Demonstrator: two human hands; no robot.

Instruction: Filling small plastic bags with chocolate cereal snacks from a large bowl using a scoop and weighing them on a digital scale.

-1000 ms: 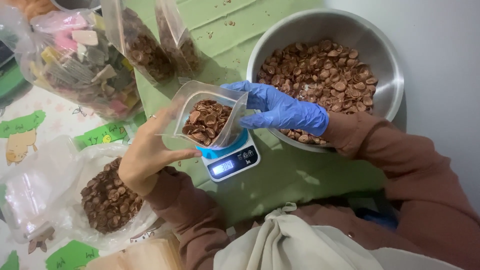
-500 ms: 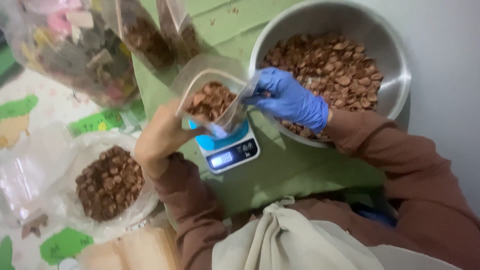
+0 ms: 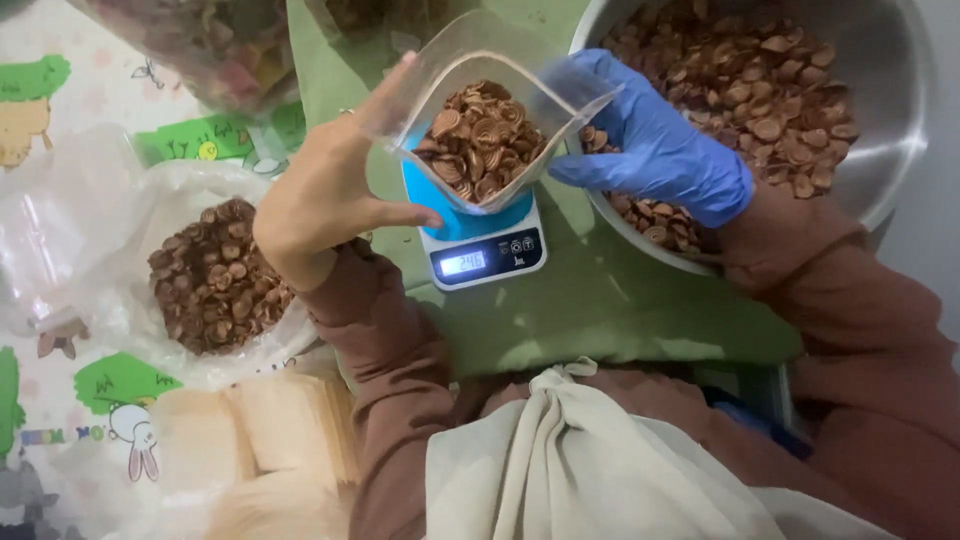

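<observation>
A clear plastic pouch (image 3: 480, 150) part filled with brown round dried slices stands on a small blue and white digital scale (image 3: 485, 245). My bare left hand (image 3: 325, 195) holds the pouch's left side, thumb under it. My right hand (image 3: 655, 150), in a blue glove, pinches the pouch's right rim and rests over the edge of a large steel bowl (image 3: 885, 150) full of the same brown slices.
An open plastic bag of brown slices (image 3: 215, 275) lies at left on a cartoon-patterned mat. Filled clear bags (image 3: 215, 40) stand at the top left. A stack of tan paper pouches (image 3: 260, 430) lies at the bottom left. A green cloth (image 3: 620, 310) covers the surface under the scale.
The view has drawn closer and shifted. Both hands stay on the pouch over the scale; my gloved hand has moved from the pouch's front to its right rim.
</observation>
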